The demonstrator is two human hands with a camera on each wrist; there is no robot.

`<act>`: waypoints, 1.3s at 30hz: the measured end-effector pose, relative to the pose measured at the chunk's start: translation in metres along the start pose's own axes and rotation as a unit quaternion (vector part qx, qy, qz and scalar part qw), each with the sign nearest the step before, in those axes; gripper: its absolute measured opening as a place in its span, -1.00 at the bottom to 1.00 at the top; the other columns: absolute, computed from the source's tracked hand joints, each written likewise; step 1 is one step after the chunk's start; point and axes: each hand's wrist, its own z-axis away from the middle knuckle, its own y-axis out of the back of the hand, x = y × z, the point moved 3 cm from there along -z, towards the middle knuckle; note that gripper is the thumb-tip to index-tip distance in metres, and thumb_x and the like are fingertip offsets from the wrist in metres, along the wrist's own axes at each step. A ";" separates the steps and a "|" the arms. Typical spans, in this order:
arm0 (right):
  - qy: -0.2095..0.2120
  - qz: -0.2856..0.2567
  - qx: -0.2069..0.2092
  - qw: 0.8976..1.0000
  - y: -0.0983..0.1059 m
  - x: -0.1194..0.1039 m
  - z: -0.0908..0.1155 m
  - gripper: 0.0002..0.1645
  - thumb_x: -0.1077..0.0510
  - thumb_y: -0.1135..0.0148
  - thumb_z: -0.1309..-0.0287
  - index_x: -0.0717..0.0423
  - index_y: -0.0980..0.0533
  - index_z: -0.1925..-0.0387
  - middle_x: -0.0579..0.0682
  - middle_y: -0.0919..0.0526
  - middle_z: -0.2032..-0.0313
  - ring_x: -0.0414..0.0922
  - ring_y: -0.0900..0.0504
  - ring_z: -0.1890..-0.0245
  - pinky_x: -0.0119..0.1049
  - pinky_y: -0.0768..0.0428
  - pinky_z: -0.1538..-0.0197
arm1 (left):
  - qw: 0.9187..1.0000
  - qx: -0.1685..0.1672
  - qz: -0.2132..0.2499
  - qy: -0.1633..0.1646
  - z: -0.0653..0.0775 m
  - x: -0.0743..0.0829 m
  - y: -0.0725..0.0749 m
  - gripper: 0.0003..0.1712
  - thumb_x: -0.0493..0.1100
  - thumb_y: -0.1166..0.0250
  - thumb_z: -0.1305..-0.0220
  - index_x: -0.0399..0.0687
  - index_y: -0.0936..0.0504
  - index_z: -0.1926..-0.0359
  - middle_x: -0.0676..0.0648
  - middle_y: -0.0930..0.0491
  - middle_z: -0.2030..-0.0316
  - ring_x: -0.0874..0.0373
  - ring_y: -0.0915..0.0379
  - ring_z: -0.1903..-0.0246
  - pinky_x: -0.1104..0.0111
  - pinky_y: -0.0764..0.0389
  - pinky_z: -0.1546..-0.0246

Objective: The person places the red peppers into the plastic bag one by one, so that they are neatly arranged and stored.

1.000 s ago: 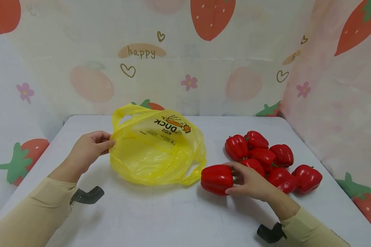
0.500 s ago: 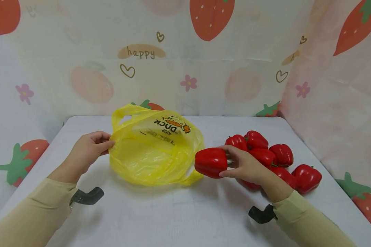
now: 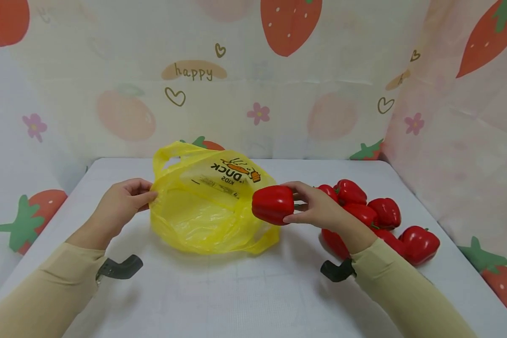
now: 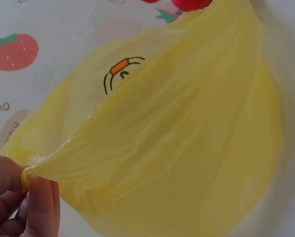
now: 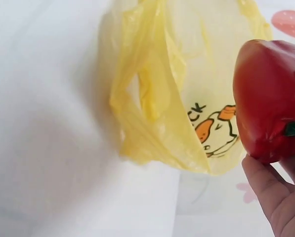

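Note:
A yellow plastic bag (image 3: 203, 220) with a printed duck logo lies on the table, its mouth spread open toward me. My left hand (image 3: 128, 202) pinches the bag's left rim between thumb and fingers, as the left wrist view also shows at the gathered plastic (image 4: 31, 175). In my right hand (image 3: 321, 206) is a red bell pepper (image 3: 272, 205), gripped around its green-stemmed end. The pepper is held above the table at the bag's right side, covering part of that edge from the head view. In the right wrist view the pepper (image 5: 268, 94) appears beside the bag's opening.
Several more red bell peppers (image 3: 384, 212) sit in a cluster on the right of the white table (image 3: 236, 300), partly hidden behind my right forearm. A fabric backdrop (image 3: 236, 94) printed with strawberries rises behind and beside the table.
My right hand has lifted the bell pepper up and leftward, from beside the other peppers to the bag's right edge. The left hand keeps its hold on the rim without visible movement.

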 end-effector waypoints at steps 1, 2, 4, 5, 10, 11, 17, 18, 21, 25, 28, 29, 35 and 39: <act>-0.004 -0.001 0.000 1.000 -0.001 -0.001 -0.004 -0.11 0.11 -0.49 0.23 -0.21 -0.26 -0.18 -0.09 -0.44 -0.07 -0.01 -0.41 -0.09 -0.14 -0.61 0.12 | 1.000 0.000 0.000 0.001 0.000 0.000 0.000 -0.50 0.05 -0.14 -0.25 -0.25 -0.44 -0.02 -0.20 -0.46 0.07 0.16 -0.49 0.20 0.47 -0.58 0.17; -0.007 0.000 -0.001 1.000 -0.002 -0.002 -0.008 -0.11 0.12 -0.49 0.23 -0.21 -0.26 -0.19 -0.09 -0.44 -0.08 -0.01 -0.41 -0.09 -0.14 -0.61 0.11 | 1.000 0.001 -0.001 0.002 0.000 -0.001 0.000 -0.50 0.05 -0.14 -0.25 -0.25 -0.44 -0.03 -0.20 -0.46 0.07 0.15 -0.49 0.19 0.46 -0.58 0.16; -0.014 0.002 -0.001 1.000 -0.005 -0.004 -0.016 -0.10 0.13 -0.50 0.24 -0.22 -0.26 -0.19 -0.10 -0.44 -0.08 -0.02 -0.41 -0.10 -0.14 -0.61 0.11 | 1.000 0.001 -0.003 0.006 -0.001 -0.002 0.000 -0.50 0.06 -0.14 -0.25 -0.25 -0.44 -0.03 -0.19 -0.46 0.07 0.13 -0.48 0.18 0.44 -0.58 0.15; -0.015 0.005 -0.001 1.000 -0.006 -0.005 -0.019 -0.10 0.12 -0.50 0.25 -0.23 -0.26 -0.19 -0.11 -0.44 -0.08 -0.03 -0.40 -0.10 -0.15 -0.61 0.10 | 1.000 0.001 -0.004 0.007 -0.001 -0.002 0.000 -0.50 0.06 -0.14 -0.25 -0.24 -0.44 -0.04 -0.19 -0.46 0.07 0.11 -0.48 0.17 0.43 -0.58 0.15; -0.008 0.008 -0.003 1.000 -0.013 -0.012 -0.036 -0.13 0.06 -0.51 0.26 -0.26 -0.29 -0.16 -0.16 -0.46 -0.04 -0.09 -0.42 -0.07 -0.18 -0.60 0.08 | 1.000 0.003 -0.008 0.007 -0.001 -0.001 0.000 -0.50 0.06 -0.13 -0.26 -0.23 -0.44 -0.03 -0.18 -0.46 0.07 0.09 -0.47 0.16 0.44 -0.57 0.14; -0.002 0.010 -0.005 1.000 -0.014 -0.015 -0.039 -0.14 0.05 -0.50 0.26 -0.26 -0.30 -0.15 -0.17 -0.46 -0.03 -0.10 -0.42 -0.06 -0.19 -0.59 0.06 | 1.000 0.004 -0.008 0.004 -0.001 -0.001 0.000 -0.51 0.06 -0.14 -0.25 -0.23 -0.44 -0.03 -0.18 -0.46 0.07 0.11 -0.47 0.17 0.45 -0.58 0.15; 0.030 0.015 -0.028 0.999 -0.027 -0.025 -0.060 -0.17 0.07 -0.48 0.21 -0.19 -0.30 -0.16 -0.16 -0.46 -0.03 -0.11 -0.42 -0.06 -0.20 -0.57 0.02 | 1.000 0.004 0.003 -0.003 -0.001 0.002 0.002 -0.50 0.05 -0.16 -0.24 -0.24 -0.45 -0.02 -0.19 -0.46 0.07 0.22 -0.49 0.23 0.49 -0.58 0.18; 0.032 0.015 -0.032 0.999 -0.030 -0.026 -0.063 -0.17 0.07 -0.48 0.21 -0.18 -0.30 -0.16 -0.16 -0.46 -0.04 -0.11 -0.42 -0.06 -0.21 -0.57 0.02 | 1.000 0.003 0.005 -0.003 -0.001 0.002 0.001 -0.50 0.05 -0.17 -0.23 -0.24 -0.45 -0.02 -0.18 -0.46 0.07 0.23 -0.49 0.23 0.49 -0.58 0.18; 0.032 0.017 -0.041 0.999 -0.037 -0.029 -0.073 -0.17 0.08 -0.48 0.21 -0.18 -0.30 -0.16 -0.15 -0.46 -0.04 -0.12 -0.42 -0.06 -0.22 -0.57 0.03 | 1.000 0.003 0.008 0.000 -0.002 0.002 0.001 -0.50 0.05 -0.17 -0.24 -0.25 -0.44 -0.02 -0.18 -0.45 0.07 0.23 -0.49 0.23 0.49 -0.58 0.18; 0.034 0.024 -0.050 0.998 -0.047 -0.032 -0.086 -0.18 0.08 -0.46 0.18 -0.16 -0.30 -0.17 -0.14 -0.46 -0.04 -0.12 -0.42 -0.06 -0.24 -0.57 0.03 | 1.000 0.006 0.008 0.001 -0.001 0.004 0.003 -0.52 0.03 -0.16 -0.25 -0.25 -0.44 -0.02 -0.19 -0.45 0.07 0.21 -0.49 0.23 0.49 -0.58 0.18; 0.036 0.037 -0.053 0.997 -0.055 -0.034 -0.096 -0.19 0.06 -0.45 0.16 -0.15 -0.29 -0.18 -0.15 -0.47 -0.03 -0.13 -0.43 -0.05 -0.27 -0.57 0.02 | 1.000 0.007 0.008 0.000 -0.001 0.006 0.003 -0.52 0.02 -0.16 -0.25 -0.25 -0.44 -0.02 -0.19 -0.45 0.07 0.21 -0.48 0.22 0.50 -0.57 0.18; 0.037 0.043 -0.052 0.997 -0.058 -0.035 -0.098 -0.19 0.06 -0.45 0.16 -0.15 -0.29 -0.18 -0.16 -0.47 -0.03 -0.13 -0.43 -0.05 -0.27 -0.57 0.02 | 1.000 0.007 0.009 0.000 -0.001 0.006 0.003 -0.52 0.02 -0.16 -0.25 -0.25 -0.44 -0.02 -0.18 -0.45 0.07 0.20 -0.48 0.22 0.50 -0.57 0.18; 0.034 0.071 -0.056 0.995 -0.073 -0.040 -0.112 -0.19 0.01 -0.44 0.15 -0.12 -0.29 -0.18 -0.17 -0.48 -0.02 -0.15 -0.44 -0.04 -0.31 -0.55 0.01 | 1.000 0.007 0.007 0.004 -0.001 0.008 0.002 -0.53 0.03 -0.16 -0.25 -0.24 -0.44 -0.02 -0.18 -0.45 0.06 0.13 -0.47 0.18 0.48 -0.58 0.17; 0.025 0.080 -0.061 0.995 -0.083 -0.044 -0.122 -0.15 -0.02 -0.44 0.16 -0.12 -0.27 -0.21 -0.18 -0.47 -0.03 -0.17 -0.44 -0.02 -0.33 -0.53 0.00 | 1.000 0.004 0.008 0.010 -0.001 0.006 0.001 -0.52 0.04 -0.15 -0.25 -0.23 -0.43 -0.04 -0.18 -0.44 0.04 0.09 -0.46 0.14 0.44 -0.57 0.13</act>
